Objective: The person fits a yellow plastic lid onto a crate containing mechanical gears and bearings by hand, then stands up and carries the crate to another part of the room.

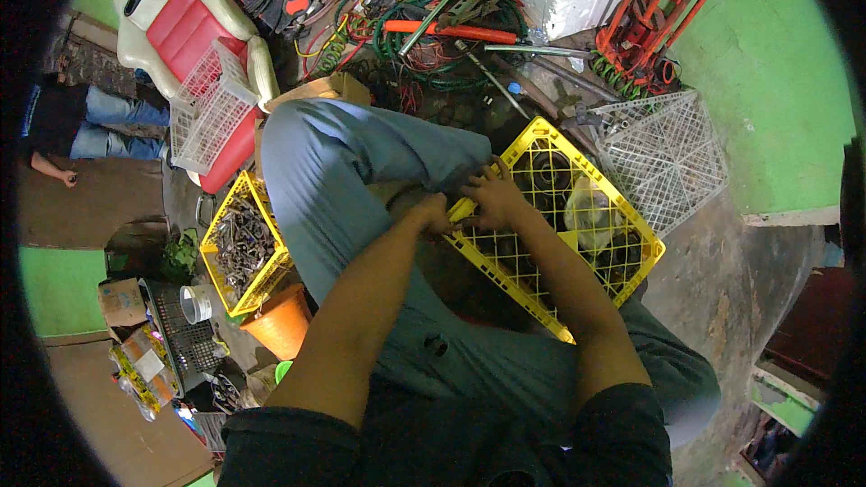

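Observation:
A yellow plastic crate (pixel 612 196) with a grid face lies tilted before me, against my bent legs. Dark round parts (pixel 547 172) and a clear plastic bag (pixel 590 213) show through its grid. My right hand (pixel 497 196) bends its fingers over the crate's near-left rim. Close beside it, my left hand (pixel 431 213) is at the same rim, near the crate's left corner. Its fingertips are hidden, so its grip is unclear. Between my legs, the area under the hands is dark.
At left stand a yellow crate of metal fasteners (pixel 240 243), an orange bucket (pixel 279 321) and a red-and-white seat (pixel 186 27) bearing a clear crate (pixel 210 108). Tangled cables (pixel 433 20) and metal bars lie ahead. A white grid crate (pixel 666 155) sits right; another person (pixel 61 118) stands far left.

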Action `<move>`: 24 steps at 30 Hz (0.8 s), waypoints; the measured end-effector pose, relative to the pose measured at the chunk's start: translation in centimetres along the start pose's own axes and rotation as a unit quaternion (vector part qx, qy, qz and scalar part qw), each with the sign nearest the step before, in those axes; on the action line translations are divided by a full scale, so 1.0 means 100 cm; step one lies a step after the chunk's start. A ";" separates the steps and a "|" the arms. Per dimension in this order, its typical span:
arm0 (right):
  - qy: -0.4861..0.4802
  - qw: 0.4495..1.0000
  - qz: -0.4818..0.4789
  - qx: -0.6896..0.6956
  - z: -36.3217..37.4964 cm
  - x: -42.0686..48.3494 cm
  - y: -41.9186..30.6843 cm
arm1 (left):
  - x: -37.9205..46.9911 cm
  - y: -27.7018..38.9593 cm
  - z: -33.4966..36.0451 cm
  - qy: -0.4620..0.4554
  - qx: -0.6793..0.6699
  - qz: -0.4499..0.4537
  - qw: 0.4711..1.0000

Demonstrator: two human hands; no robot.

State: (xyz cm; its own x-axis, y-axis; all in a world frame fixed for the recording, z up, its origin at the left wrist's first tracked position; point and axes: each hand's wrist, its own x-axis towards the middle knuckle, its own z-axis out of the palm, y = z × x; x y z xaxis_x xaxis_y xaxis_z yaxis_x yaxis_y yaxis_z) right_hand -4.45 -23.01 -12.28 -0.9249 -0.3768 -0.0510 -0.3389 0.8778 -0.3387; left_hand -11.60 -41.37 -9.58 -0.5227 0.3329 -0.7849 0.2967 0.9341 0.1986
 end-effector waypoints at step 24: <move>0.106 0.993 -0.037 -0.034 0.011 0.005 0.011 | 0.012 -0.021 -0.002 -0.020 0.046 0.084 0.995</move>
State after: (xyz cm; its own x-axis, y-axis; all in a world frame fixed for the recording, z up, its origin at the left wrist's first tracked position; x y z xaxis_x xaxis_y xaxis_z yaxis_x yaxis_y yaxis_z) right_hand -5.05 -22.59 -13.74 -0.9102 -0.3764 0.1727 -0.4112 0.8710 -0.2688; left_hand -13.00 -42.90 -10.86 -0.4273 0.4765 -0.7684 0.4506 0.8490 0.2760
